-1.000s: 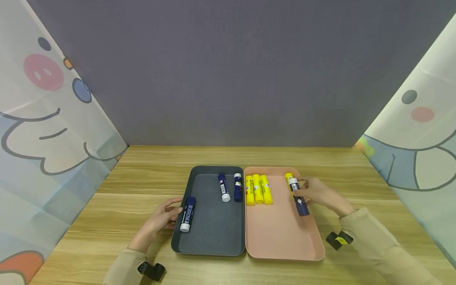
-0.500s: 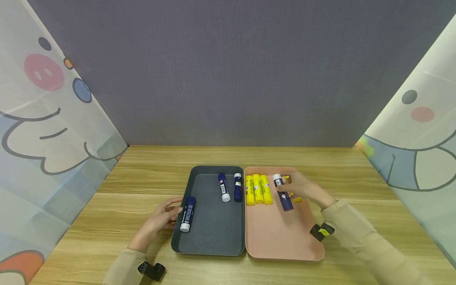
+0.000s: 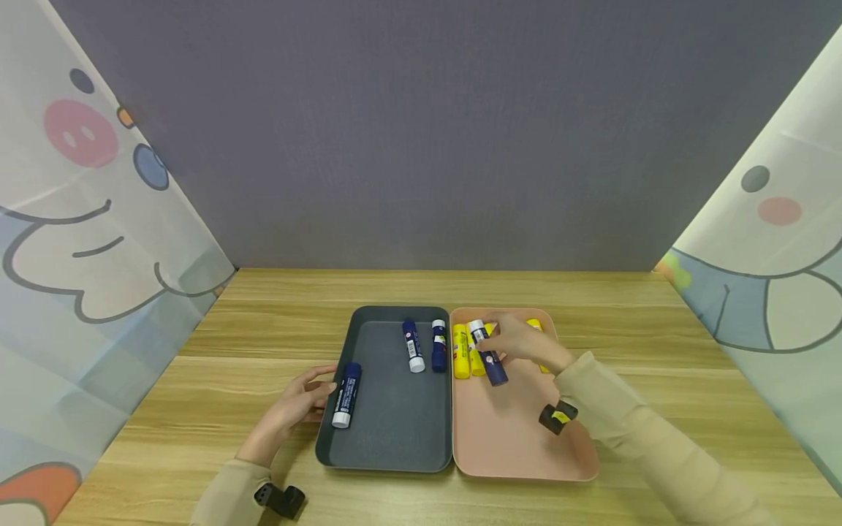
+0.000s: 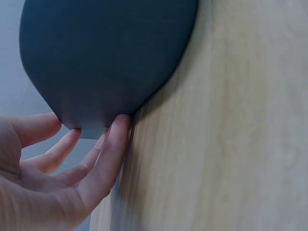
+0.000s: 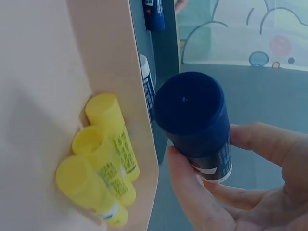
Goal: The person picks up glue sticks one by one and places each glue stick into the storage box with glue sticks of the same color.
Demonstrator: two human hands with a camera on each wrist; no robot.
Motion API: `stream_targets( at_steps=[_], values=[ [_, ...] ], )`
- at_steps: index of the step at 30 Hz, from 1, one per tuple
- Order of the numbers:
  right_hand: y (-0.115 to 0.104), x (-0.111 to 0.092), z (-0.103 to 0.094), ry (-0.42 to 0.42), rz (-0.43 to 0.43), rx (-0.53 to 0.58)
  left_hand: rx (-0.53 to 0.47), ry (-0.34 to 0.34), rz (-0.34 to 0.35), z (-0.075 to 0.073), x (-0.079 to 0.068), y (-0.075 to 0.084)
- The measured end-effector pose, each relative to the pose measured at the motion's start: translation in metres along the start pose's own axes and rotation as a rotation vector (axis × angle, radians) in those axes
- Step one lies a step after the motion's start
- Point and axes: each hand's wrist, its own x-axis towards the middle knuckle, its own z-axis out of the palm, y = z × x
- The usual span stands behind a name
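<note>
My right hand [image 3: 526, 342] pinches a dark blue glue stick with a white end [image 3: 487, 353] between thumb and fingers. It is raised over yellow glue sticks [image 3: 462, 352] lined up along the left side of the pink tray [image 3: 520, 453]. In the right wrist view, the held glue stick [image 5: 192, 115] points its blue end at the camera, clear of the yellow glue sticks [image 5: 103, 168]. My left hand [image 3: 299, 400] rests its fingertips against the left side of the dark grey tray [image 3: 395, 462]; the left wrist view shows them touching the tray's outer wall [image 4: 110, 62].
Inside the dark tray lie a large blue glue stick [image 3: 347, 395] on the left and two smaller ones [image 3: 414, 346] near its back right. Another yellow glue stick [image 3: 536, 325] lies at the pink tray's right side, partly hidden. Both trays stand side by side on a wooden table [image 3: 296, 321].
My right hand has carried the blue glue stick leftward, from above the pink tray's right side to above the yellow row. The left hand stays in place.
</note>
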Motion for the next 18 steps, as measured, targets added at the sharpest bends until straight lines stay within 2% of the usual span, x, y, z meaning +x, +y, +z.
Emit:
stream_targets(
  at_steps=[8,12,18],
  values=[
    [-0.010,0.011,0.016,-0.018,0.003,0.003,0.000,0.002,0.004,0.001,-0.001,0.001],
    [-0.016,0.016,0.025,-0.046,0.012,0.043,0.001,0.010,-0.001,0.001,-0.001,0.002],
    [-0.026,0.026,0.040,-0.058,0.021,0.023,-0.006,0.012,-0.001,0.002,-0.001,0.002]
  ],
)
